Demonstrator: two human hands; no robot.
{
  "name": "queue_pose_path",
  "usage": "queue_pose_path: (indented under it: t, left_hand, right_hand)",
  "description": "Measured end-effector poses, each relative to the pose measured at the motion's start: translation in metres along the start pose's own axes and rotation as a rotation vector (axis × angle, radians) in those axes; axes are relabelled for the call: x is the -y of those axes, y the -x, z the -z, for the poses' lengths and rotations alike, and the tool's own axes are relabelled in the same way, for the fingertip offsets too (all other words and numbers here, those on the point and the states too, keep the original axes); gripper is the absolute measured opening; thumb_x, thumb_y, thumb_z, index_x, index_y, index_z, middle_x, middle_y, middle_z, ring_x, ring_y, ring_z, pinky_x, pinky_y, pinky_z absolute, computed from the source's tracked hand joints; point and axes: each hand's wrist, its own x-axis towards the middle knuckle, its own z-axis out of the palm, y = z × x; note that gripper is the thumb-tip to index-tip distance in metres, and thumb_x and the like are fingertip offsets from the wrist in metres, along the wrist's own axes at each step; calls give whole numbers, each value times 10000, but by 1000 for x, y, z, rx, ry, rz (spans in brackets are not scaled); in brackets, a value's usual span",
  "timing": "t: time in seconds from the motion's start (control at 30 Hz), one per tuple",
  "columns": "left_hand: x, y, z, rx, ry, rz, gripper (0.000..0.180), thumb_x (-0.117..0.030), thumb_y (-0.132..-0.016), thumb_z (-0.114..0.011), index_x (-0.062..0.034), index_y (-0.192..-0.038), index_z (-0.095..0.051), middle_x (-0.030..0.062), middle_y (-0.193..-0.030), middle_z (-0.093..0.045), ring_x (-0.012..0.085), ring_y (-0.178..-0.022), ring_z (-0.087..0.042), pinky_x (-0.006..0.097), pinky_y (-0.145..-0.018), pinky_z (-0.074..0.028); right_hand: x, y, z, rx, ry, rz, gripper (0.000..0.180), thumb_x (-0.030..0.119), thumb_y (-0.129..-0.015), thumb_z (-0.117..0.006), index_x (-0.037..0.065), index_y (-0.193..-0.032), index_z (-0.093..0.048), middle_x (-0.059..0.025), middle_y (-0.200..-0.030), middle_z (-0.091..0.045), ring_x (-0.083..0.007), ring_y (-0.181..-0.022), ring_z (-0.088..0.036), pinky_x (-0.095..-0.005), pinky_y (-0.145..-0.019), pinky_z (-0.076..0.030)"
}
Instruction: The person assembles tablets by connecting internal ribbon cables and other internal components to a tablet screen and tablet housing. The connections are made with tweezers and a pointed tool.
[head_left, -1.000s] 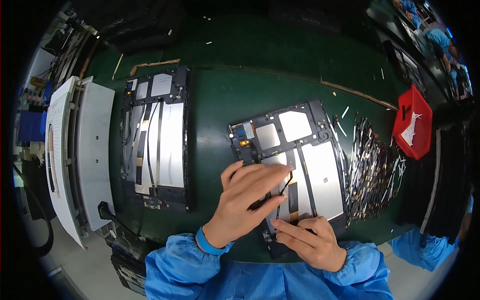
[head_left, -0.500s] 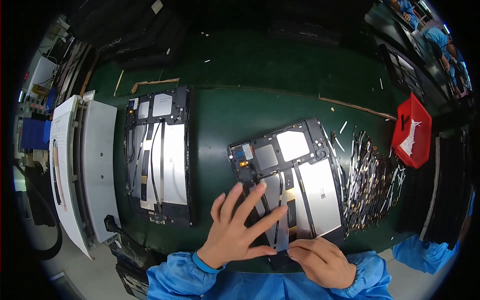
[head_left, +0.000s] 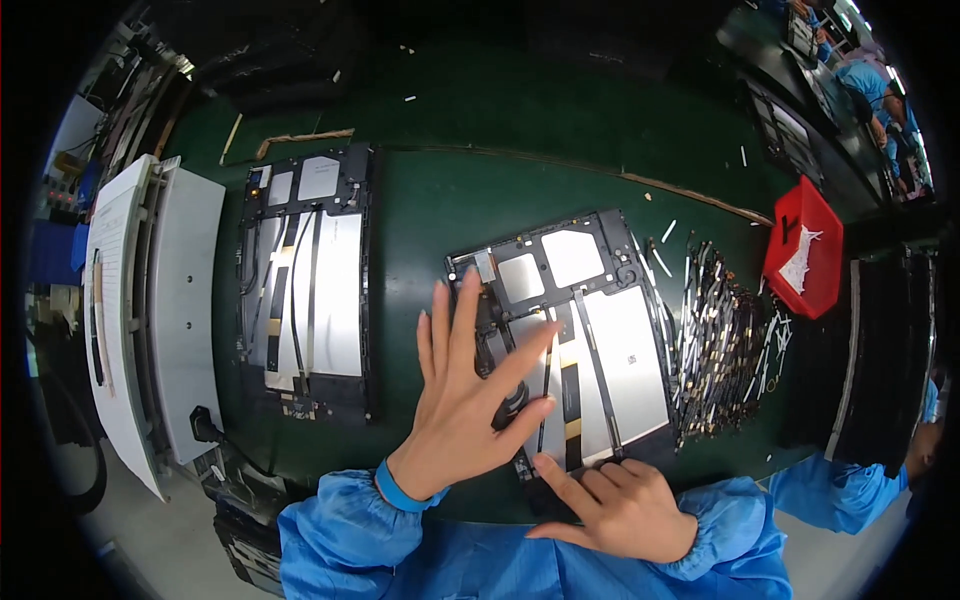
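An opened tablet body [head_left: 630, 345], with silver battery panels, a black frame and thin black flat cables, lies tilted on the table in front of me. My left hand [head_left: 445, 405] rests over its left side with fingers stretched upward, covering part of the frame and a cable. At the lower edge, my right hand [head_left: 625, 510] points its index finger onto the end of a black cable near the left thumb. Its thumb stands apart and the other fingers are curled; nothing shows in its grasp. A second opened tablet body [head_left: 340, 290] lies to the left, untouched.
Right of the tablet lies a pile of thin flat cables [head_left: 715, 345]. Behind it stands a red bin [head_left: 830, 255] with white strips. A grey box [head_left: 195, 320] with papers leaning on it borders the left. Another person's blue sleeve [head_left: 830, 500] is at lower right.
My left hand has slid up along the tablet's left side. My right hand has changed from a pinch at the lower edge to an extended index finger pressed on the cable end.
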Motion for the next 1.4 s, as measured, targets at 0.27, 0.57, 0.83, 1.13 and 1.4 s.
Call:
queue_pose_path:
  t: [0.27,0.57,0.83,1.13,1.4]
  left_hand:
    - [-34,47,-9,-179,132,342,782,-479,-870,-465,22,-1401,-184,273,-1452,-98,460,-1344,-14,587,-1028,62]
    - [-65,44,-37,-510,608,268,760,-542,-933,-242,54,-1398,-159,236,-1433,-204,362,-1347,-162,439,-1084,-93]
    - [-83,-32,-7,-622,870,-144,862,-645,-875,-121,32,-1408,-125,199,-1464,-129,342,-1329,-216,414,-1085,-149]
    - [-25,-58,-27,-533,444,-145,643,-435,-893,-461,6,-1341,-324,251,-1410,-119,401,-1266,-248,476,-1040,-238]
    - [-22,-59,-25,-409,279,-8,607,-294,-829,-602,-46,-1330,-367,291,-1399,-115,436,-1252,-232,488,-1014,-259]
  right_hand:
    - [-48,2,6,-477,-53,-577,480,265,-731,-738,-25,-1079,-579,-149,-830,-524,-300,-613,-576,-371,-525,-470]
    - [-57,22,2,-575,-839,-486,476,110,-755,-714,-15,-1188,-561,-9,-824,-530,-65,-629,-435,-202,-524,-350]
    - [-71,20,105,-969,-1315,-370,611,194,-802,-572,-16,-1342,-379,-138,-1281,-491,-174,-1099,-526,-291,-958,-396]
    - [-198,-127,241,-1048,-1262,-239,533,237,-807,-651,11,-1258,-482,-54,-1063,-594,-134,-900,-582,-257,-785,-462]
    - [-276,-231,279,-801,-1038,-377,276,272,-793,-653,81,-993,-648,-4,-739,-614,-103,-587,-562,-246,-498,-412]
